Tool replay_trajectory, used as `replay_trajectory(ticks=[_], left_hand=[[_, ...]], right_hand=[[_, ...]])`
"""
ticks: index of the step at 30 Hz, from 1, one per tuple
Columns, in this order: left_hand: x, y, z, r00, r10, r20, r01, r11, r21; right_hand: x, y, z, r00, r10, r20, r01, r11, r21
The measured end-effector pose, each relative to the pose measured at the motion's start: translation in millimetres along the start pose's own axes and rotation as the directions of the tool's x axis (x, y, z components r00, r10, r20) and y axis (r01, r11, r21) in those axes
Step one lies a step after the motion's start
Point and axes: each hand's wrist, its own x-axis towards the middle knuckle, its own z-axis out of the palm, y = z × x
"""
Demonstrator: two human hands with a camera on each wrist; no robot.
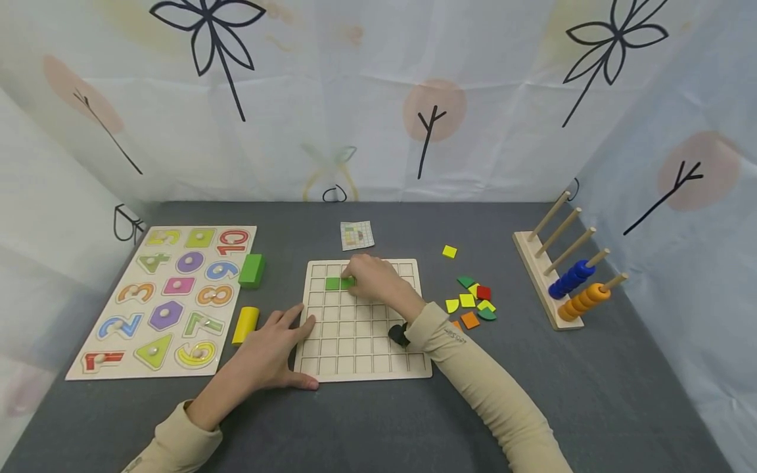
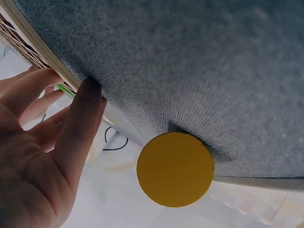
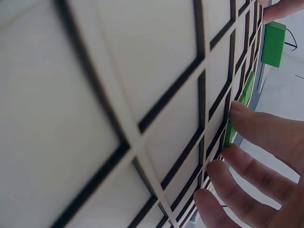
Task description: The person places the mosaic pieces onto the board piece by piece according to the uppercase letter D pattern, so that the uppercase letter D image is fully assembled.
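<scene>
A wooden grid board point(image 1: 355, 368) lies in the middle of the grey table. Two green tiles sit side by side near its top: the left green tile point(image 1: 332, 284) is flat in a cell, the right green tile point(image 1: 347, 282) is partly covered by fingers. My right hand point(image 1: 378, 281) pinches that right tile between thumb and index finger, and the right wrist view shows the thumb point(image 3: 244, 116) against the tile's green face. At the board's left edge rests my left hand point(image 1: 272, 351), fingers spread, the thumb at the lower left corner.
Loose tiles, including a red tile point(image 1: 483, 293) and an orange tile point(image 1: 470, 320), lie right of the board. A pattern card point(image 1: 357, 235) is behind it. Left are a number puzzle point(image 1: 127, 279), green block point(image 1: 252, 270) and yellow cylinder point(image 1: 245, 325); far right, a peg stand point(image 1: 541, 279).
</scene>
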Motion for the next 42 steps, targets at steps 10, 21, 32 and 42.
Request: replay_trajectory(ticks=[10, 21, 32, 42], left_hand=[[-0.8, 2.1, -1.7, 1.000, -0.008, 0.010, 0.008, 1.000, -0.008], [0.1, 2.7, -1.1, 1.000, -0.011, 0.022, 0.011, 1.000, -0.022], [-0.5, 3.2, -1.9, 1.000, -0.007, 0.016, 0.008, 1.000, -0.016], [-0.4, 2.9, -1.4, 1.000, -0.006, 0.011, 0.006, 1.000, -0.018]], right_hand=[[-2, 0, -1, 0.999, 0.028, 0.026, -0.027, 0.999, -0.035], [-10, 24, -19, 0.998, 0.066, -0.003, -0.066, 0.997, -0.032], [-28, 66, -47, 0.984, 0.169, -0.049, -0.169, 0.985, -0.011], [-48, 102, -68, 0.961, 0.265, -0.082, -0.267, 0.964, -0.013]])
